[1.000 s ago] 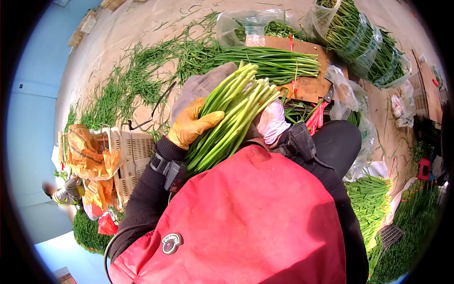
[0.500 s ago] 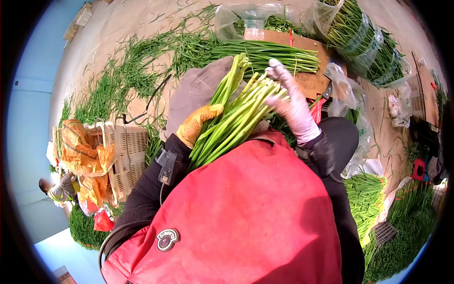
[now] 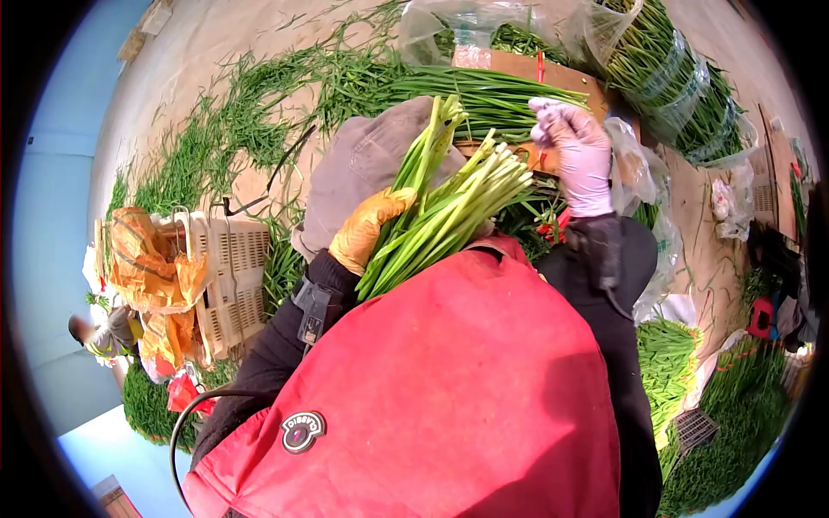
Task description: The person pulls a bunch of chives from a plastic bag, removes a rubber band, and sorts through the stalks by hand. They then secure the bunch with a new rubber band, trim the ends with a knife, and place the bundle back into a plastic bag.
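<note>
My left hand (image 3: 373, 231), in a yellow-orange glove, is wrapped round a loose bunch of long green stalks (image 3: 458, 216). Their pale ends point up and to the right, above my red apron (image 3: 432, 380); one clump stands at a steeper angle than the others. My right hand (image 3: 580, 160), in a pale thin glove, is away from the bunch with its fingers curled in. What it holds, if anything, I cannot make out. Just beyond it, another bunch of green stalks (image 3: 484, 97) lies across a brown board (image 3: 557, 79).
Cut green leaves (image 3: 259, 112) litter the floor. On the left stands a beige crate (image 3: 240, 268) with an orange bag (image 3: 142, 268); a person (image 3: 112, 332) is behind it. Plastic-wrapped bundles (image 3: 665, 78) lie at the upper right, and greens (image 3: 665, 367) are piled at the lower right.
My right hand has moved right, away from the stalks' pale ends, and its fingers have curled in. My left hand still grips the bunch, nearly in place.
</note>
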A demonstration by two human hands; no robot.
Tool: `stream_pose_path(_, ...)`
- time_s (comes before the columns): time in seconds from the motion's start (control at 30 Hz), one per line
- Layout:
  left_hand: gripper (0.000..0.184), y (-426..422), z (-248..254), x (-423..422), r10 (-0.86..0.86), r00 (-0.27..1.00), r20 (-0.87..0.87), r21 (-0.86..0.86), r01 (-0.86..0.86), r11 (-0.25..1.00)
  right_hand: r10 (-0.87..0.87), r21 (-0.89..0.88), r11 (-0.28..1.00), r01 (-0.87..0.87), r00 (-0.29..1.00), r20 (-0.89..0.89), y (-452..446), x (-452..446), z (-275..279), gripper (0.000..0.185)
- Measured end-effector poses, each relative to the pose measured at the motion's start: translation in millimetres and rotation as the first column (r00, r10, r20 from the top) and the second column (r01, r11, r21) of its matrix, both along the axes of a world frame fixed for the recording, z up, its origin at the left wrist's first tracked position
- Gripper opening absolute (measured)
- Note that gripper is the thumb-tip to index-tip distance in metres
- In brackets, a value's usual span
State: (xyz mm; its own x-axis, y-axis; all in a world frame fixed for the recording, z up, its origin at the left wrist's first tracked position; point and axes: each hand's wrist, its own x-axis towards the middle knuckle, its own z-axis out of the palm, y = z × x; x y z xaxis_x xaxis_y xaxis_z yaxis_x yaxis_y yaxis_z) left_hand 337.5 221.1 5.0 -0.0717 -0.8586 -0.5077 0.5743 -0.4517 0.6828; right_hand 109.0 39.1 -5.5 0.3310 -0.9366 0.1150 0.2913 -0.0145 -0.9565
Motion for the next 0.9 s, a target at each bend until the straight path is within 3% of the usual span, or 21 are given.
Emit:
stream_pose_path(0.07,0.026,-1,-4,3,-0.029,1.000,-0.002,-0.006,0.029,1.000,0.147,-0.257,0.955,-0.148,0.989,-0.025,11,10,40,0.016)
stream_pose_path(0.1,0.026,-1,-9,5,-0.038,0.999,0.003,-0.027,0.038,0.999,0.126,-0.562,0.773,-0.295,0.939,-0.320,10,16,60,0.020)
stream_pose_path(0.13,0.026,-1,-5,2,-0.034,0.999,0.001,-0.023,0.034,0.999,-0.011,-0.727,0.484,-0.488,0.827,-0.562,11,25,72,0.025)
stream_pose_path(0.17,0.026,-3,4,-2,-0.030,1.000,0.000,-0.020,0.030,0.999,0.022,-0.666,0.494,-0.559,0.773,-0.634,21,34,63,0.027)
stream_pose_path(0.2,0.026,-3,9,-5,-0.026,1.000,-0.001,-0.016,0.026,1.000,-0.117,-0.603,0.429,-0.672,0.621,-0.775,35,38,68,0.024)
stream_pose_path(0.27,0.027,0,3,-5,0.007,0.999,0.033,-0.007,-0.006,1.000,-0.005,-0.352,0.483,-0.802,0.399,-0.917,31,48,59,0.018)
stream_pose_path(0.4,0.027,1,-8,3,-0.023,0.999,0.040,-0.025,0.024,0.999,0.254,-0.371,0.557,-0.744,0.577,-0.776,16,48,31,0.014)
stream_pose_path(0.43,0.028,1,-8,4,-0.030,0.999,0.040,-0.056,0.032,0.998,0.339,-0.389,0.626,-0.676,0.685,-0.645,16,46,22,0.013)
stream_pose_path(0.53,0.028,0,-7,4,-0.049,0.998,0.032,-0.106,0.052,0.993,0.350,-0.220,0.783,-0.582,0.704,-0.618,11,42,18,0.019)
stream_pose_path(0.57,0.028,0,-9,5,-0.048,0.999,0.027,-0.089,0.050,0.995,0.340,-0.195,0.837,-0.511,0.767,-0.545,13,40,22,0.018)
stream_pose_path(0.6,0.028,1,-10,6,-0.044,0.999,0.022,-0.073,0.046,0.996,0.272,-0.251,0.854,-0.455,0.803,-0.530,4,36,6,0.015)
stream_pose_path(0.7,0.027,0,0,1,-0.011,0.999,0.032,-0.033,0.012,0.999,0.165,-0.128,0.964,-0.232,0.904,-0.395,-13,22,9,0.015)
stream_pose_path(0.73,0.027,0,-2,2,-0.014,1.000,0.016,-0.037,0.015,0.999,0.119,-0.198,0.957,-0.213,0.907,-0.404,-23,15,11,0.016)
stream_pose_path(0.8,0.026,1,-12,6,-0.020,1.000,-0.013,-0.040,0.020,0.999,0.178,-0.080,0.973,-0.216,0.925,-0.335,-25,8,27,0.016)
stream_pose_path(0.9,0.026,0,-14,8,-0.029,0.999,0.018,-0.047,0.030,0.998,0.266,-0.160,0.920,-0.358,0.870,-0.416,-13,15,61,0.018)
